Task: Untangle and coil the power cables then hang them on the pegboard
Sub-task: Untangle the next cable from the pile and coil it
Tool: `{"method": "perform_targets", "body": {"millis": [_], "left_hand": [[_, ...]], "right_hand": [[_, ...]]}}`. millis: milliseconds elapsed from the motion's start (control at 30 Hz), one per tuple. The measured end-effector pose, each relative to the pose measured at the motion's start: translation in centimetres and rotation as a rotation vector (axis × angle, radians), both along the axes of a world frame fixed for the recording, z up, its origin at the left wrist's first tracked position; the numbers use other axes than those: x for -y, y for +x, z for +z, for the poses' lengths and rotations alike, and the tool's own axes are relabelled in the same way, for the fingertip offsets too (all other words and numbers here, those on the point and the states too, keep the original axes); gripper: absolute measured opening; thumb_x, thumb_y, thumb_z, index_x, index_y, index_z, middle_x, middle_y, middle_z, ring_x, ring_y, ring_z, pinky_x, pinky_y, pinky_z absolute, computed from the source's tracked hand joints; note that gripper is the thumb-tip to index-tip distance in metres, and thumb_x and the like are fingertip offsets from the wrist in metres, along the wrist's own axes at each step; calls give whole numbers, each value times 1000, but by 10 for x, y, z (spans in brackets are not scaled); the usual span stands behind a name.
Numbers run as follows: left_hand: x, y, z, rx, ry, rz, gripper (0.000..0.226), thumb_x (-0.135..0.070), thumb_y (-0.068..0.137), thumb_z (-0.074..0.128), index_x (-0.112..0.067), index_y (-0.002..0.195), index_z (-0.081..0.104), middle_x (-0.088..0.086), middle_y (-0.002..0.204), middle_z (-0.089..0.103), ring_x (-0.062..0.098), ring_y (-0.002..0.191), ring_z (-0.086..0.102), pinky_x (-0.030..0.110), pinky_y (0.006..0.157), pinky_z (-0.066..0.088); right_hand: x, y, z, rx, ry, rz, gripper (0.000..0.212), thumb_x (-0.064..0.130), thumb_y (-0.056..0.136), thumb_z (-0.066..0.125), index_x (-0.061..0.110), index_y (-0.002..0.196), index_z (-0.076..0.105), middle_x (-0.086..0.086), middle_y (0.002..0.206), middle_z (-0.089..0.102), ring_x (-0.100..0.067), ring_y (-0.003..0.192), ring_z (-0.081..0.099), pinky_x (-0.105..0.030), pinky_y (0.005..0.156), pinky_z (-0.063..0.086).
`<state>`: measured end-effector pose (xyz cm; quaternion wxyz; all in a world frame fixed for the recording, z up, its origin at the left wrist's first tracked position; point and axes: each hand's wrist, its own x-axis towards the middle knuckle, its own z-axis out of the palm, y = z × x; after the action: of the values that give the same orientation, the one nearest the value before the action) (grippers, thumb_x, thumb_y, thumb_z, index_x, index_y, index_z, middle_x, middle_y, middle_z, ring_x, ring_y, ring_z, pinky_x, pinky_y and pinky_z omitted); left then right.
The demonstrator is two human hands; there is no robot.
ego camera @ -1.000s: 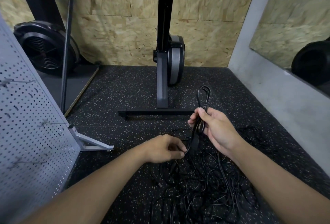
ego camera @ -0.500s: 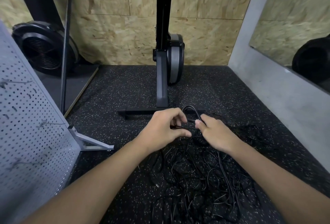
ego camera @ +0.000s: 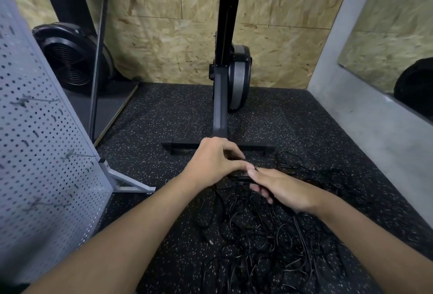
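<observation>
Both hands meet low over the speckled black floor (ego camera: 164,118), just in front of the foot bar of a black exercise machine (ego camera: 220,106). The left hand (ego camera: 210,165) curls fingers and thumb to pinch a black power cable (ego camera: 241,178), and the right hand (ego camera: 283,188) wraps its fingers round the same cable just beside it. Below them the tangled pile of cables (ego camera: 269,242) lies spread on the floor, well apart from the grey pegboard (ego camera: 42,153) standing at the left.
</observation>
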<state>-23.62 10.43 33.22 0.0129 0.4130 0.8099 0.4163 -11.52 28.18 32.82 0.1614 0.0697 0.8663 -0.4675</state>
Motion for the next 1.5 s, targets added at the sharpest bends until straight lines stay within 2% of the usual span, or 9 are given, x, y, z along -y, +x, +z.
{"method": "perform_targets", "body": {"millis": [67,200,467,633,767,933,1100,1333,1500], "left_hand": [[0,-1,-1,-14,-5,10,33,-54,70,90,-23,72,79,-10,77,71,7,73,63,29,68,52],[-1,2,-4,-55,-29,-4,38,-59,70,86,-23,68,75,-11,76,67,6,71,61,40,69,55],[13,-4,-1,119,3,-72,21,-45,87,81,-28,100,83,-18,89,78,-2,84,70,20,79,56],[27,-15,-9,274,-133,-44,20,-51,94,71,-33,94,81,-22,93,77,-5,91,69,28,89,54],[25,-13,-13,256,-161,-39,16,-38,97,71,-26,92,80,-18,79,72,-5,73,62,24,74,48],[13,0,-7,490,173,74,10,-21,98,72,-14,100,80,1,89,81,19,85,79,35,78,65],[-6,20,-8,716,379,211,16,-15,103,65,-7,101,78,14,91,80,29,80,79,32,65,63],[-23,33,-8,883,393,154,38,-16,112,46,10,102,72,24,97,78,41,94,76,35,74,65],[-25,32,-16,723,252,139,43,-34,111,50,-13,91,82,7,91,81,29,91,78,48,98,58]], "right_hand": [[1,1,1,-20,57,44,59,78,92,37,24,98,57,6,89,52,-12,80,46,-35,78,47],[-1,1,3,-75,60,43,36,41,109,46,16,89,63,5,83,59,-9,78,54,-31,79,49],[-20,4,10,-61,-357,-121,25,12,99,64,-12,106,69,-3,84,65,-13,79,57,-22,75,50],[-32,3,15,-110,-456,-278,52,21,85,73,-21,114,62,-5,82,65,-15,77,57,-29,82,48],[-33,3,11,-146,-531,-328,29,15,96,66,-11,110,66,-3,80,64,-16,77,55,-32,84,48],[-25,3,5,-244,-353,-372,32,14,106,56,-16,105,67,3,96,79,-18,83,61,-33,88,51],[-9,-2,-5,-344,-90,-412,24,19,106,58,9,97,78,-4,89,77,-21,88,73,-40,94,58],[17,-6,-9,-400,50,-494,20,22,108,53,21,104,73,7,93,78,-5,84,74,-25,78,60],[15,-6,-9,-294,46,-541,23,33,108,53,19,99,69,1,93,74,-17,89,69,-32,76,53]]}}
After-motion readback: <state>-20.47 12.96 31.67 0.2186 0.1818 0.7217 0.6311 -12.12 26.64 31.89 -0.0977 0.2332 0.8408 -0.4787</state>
